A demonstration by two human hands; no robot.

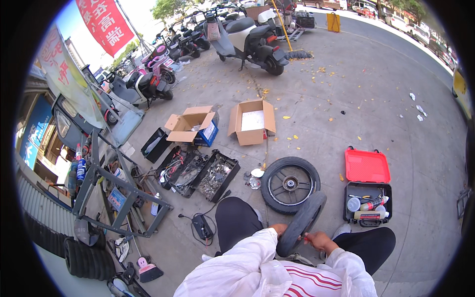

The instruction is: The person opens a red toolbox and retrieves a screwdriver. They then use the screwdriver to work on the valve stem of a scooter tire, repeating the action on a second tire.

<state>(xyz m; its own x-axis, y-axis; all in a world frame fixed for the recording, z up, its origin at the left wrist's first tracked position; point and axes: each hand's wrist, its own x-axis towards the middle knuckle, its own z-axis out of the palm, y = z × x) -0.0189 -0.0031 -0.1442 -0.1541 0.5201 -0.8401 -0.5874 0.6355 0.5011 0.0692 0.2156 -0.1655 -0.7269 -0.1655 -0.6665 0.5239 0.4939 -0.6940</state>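
Observation:
A black tyre stands tilted between my knees. My left hand is closed against its left side, its fingers mostly hidden by the rubber. On the other side, my right hand is closed at the tyre's inner edge, with a small red piece showing at its fingertips; its kind is too small to tell. Just beyond the tyre, a black spoked wheel with a tyre on it lies flat on the pavement, partly covered by the upright one.
An opened red-lidded toolbox with bottles lies to my right. On my left are a black charger-like box with a cord, bins of small parts, cardboard boxes and a grey metal frame. Parked scooters stand farther off.

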